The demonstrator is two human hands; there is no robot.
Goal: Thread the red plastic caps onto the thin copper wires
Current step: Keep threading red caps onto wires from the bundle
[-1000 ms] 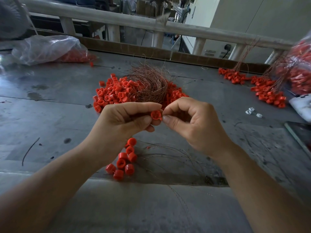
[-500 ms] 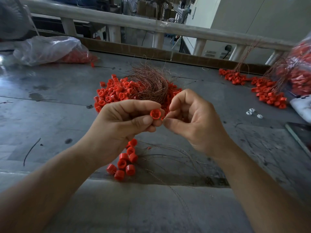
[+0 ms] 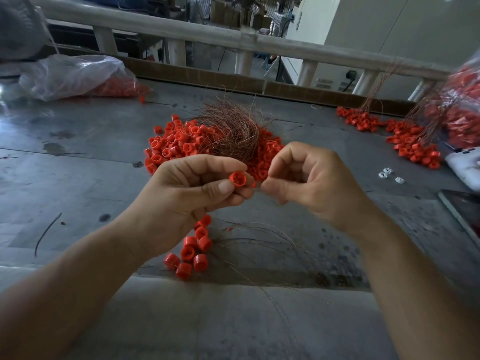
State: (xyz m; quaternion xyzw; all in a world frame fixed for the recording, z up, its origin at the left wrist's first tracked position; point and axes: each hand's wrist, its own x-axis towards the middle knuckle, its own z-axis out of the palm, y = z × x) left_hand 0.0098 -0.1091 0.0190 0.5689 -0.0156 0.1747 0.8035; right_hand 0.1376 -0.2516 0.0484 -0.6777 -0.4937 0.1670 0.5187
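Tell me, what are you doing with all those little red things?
A person is threading red caps onto copper wire. The left hand pinches one red cap, and the right hand pinches a thin wire right beside it. Behind them on the table lies a pile of caps under a tangle of wire; a few more caps lie nearer.

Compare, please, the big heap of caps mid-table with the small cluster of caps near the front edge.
The heap holds many caps, the cluster only a handful. A wire tangle sits on the heap; a few strands lie beside the cluster. The heap lies beyond the left hand, the cluster beneath it. Both are red.
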